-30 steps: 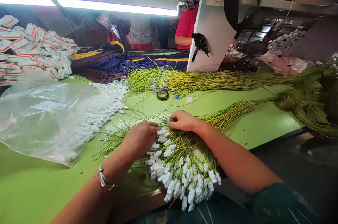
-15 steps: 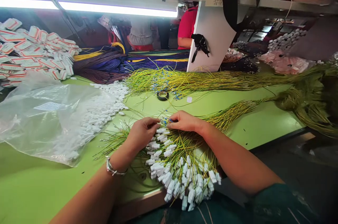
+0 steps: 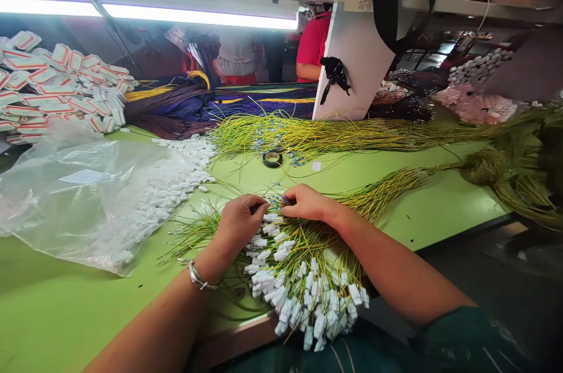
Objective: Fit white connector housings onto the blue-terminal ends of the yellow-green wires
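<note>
My left hand point(image 3: 241, 221), with a bracelet point(image 3: 200, 277) at its wrist, is closed in a pinch; whatever sits between its fingertips is too small to make out. Facing it across a small gap, my right hand point(image 3: 305, 204) pinches a yellow-green wire beside several blue-tipped wire ends point(image 3: 277, 202). Below both hands fans out a bundle of yellow-green wires point(image 3: 303, 238). White plastic connectors point(image 3: 319, 323) cap many of these wires and hang over the table's front edge. Loose wire ends with metal tips point(image 3: 189, 235) lie left of my left hand.
A clear plastic bag point(image 3: 83, 185) spills small white connectors point(image 3: 165, 197) on the green table point(image 3: 44, 308). Behind my hands are a roll of black tape point(image 3: 272, 159) and a long wire bundle point(image 3: 352, 135). White-and-red labelled pieces point(image 3: 57, 85) are heaped left. People stand beyond the shelf.
My left hand and wrist have shifted slightly right, with the bracelet turned a little. My right hand keeps its pinch in nearly the same place. The whole view has moved very slightly.
</note>
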`<move>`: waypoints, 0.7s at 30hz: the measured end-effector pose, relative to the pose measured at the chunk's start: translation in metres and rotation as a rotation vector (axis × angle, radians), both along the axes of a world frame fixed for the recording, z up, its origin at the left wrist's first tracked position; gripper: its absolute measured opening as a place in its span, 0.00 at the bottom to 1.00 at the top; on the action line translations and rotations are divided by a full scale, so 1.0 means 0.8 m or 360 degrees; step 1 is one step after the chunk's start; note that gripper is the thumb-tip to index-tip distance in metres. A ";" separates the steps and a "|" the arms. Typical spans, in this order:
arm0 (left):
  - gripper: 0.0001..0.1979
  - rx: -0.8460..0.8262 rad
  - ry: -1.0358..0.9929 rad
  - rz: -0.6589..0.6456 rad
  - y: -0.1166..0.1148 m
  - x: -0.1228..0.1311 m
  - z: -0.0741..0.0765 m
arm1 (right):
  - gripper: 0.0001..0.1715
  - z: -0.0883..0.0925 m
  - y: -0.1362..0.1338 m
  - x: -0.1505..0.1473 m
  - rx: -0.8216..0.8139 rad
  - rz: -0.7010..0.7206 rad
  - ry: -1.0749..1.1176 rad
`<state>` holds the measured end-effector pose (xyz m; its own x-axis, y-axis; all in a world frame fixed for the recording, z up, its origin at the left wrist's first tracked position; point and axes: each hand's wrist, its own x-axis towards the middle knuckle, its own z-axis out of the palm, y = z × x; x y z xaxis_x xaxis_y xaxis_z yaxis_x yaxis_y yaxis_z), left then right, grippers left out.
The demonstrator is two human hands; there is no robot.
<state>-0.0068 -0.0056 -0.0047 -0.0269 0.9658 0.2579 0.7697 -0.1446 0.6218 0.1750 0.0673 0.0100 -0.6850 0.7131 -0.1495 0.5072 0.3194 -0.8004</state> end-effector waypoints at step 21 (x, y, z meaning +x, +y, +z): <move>0.15 -0.0054 0.0099 -0.0588 -0.008 -0.016 0.008 | 0.21 0.005 0.002 0.003 0.0302 -0.0576 0.0292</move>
